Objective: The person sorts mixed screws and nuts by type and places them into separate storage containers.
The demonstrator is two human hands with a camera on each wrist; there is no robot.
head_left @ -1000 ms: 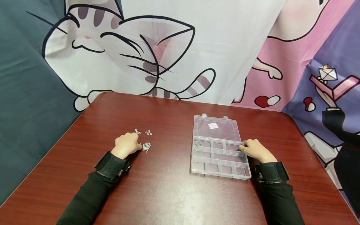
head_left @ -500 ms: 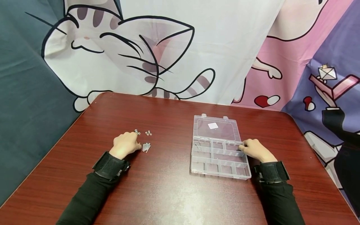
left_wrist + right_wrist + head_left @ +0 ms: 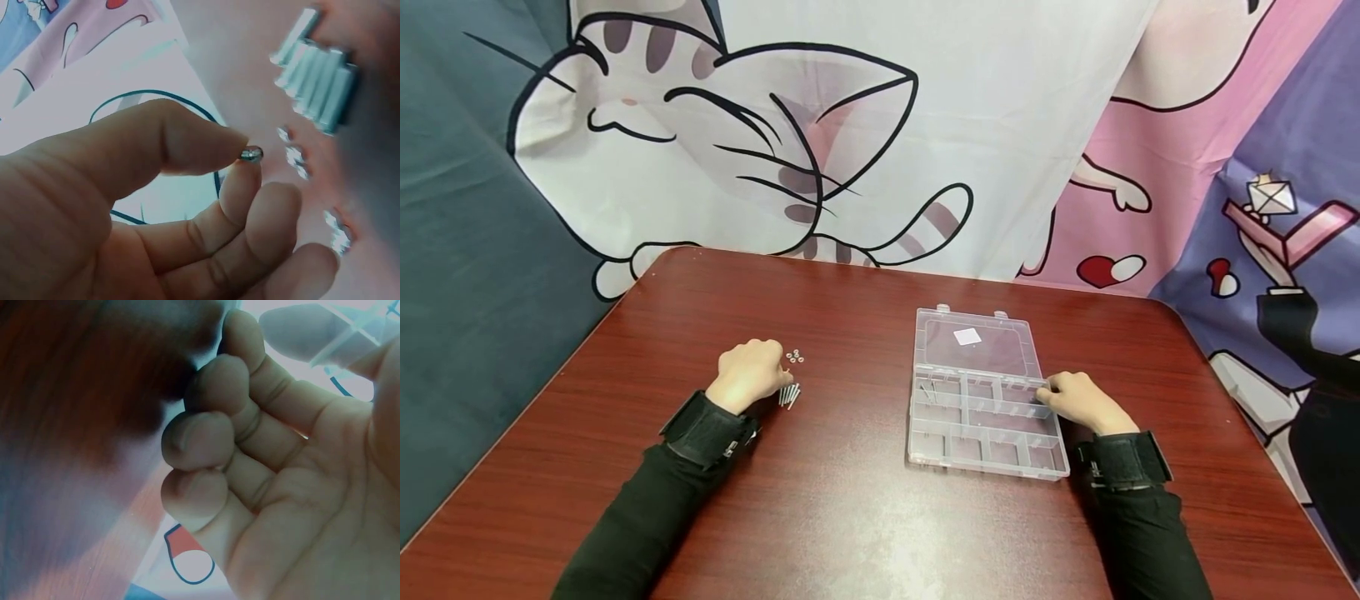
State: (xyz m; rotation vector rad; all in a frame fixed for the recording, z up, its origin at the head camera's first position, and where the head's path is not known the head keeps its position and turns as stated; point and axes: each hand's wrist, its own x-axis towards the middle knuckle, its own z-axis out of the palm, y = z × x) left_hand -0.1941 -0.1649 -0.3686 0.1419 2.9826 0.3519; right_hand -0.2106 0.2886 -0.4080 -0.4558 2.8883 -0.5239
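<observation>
My left hand (image 3: 749, 373) is above the table, close beside the small hardware. Thumb and forefinger pinch a small shiny metal nut (image 3: 252, 154), seen at the fingertips in the left wrist view. Several silver screws (image 3: 789, 396) lie side by side near the thumb. Behind them sits a loose cluster of nuts (image 3: 795, 356); in the head view the hand covers the other cluster. On the right, my right hand (image 3: 1084, 402) grips the side wall of a clear plastic compartment box (image 3: 985, 467), thumb over the inside and fingers curled outside.
The box's clear lid (image 3: 977, 346) lies folded back, a white label (image 3: 967, 336) on it. A few screws (image 3: 928, 390) rest in its back left compartment. A cartoon-printed cloth (image 3: 1000, 125) hangs behind the reddish-brown table (image 3: 850, 517).
My left hand has lifted and shifted right and slightly away from me, now near the screws and over the left nut cluster. The right hand and the box stay in place.
</observation>
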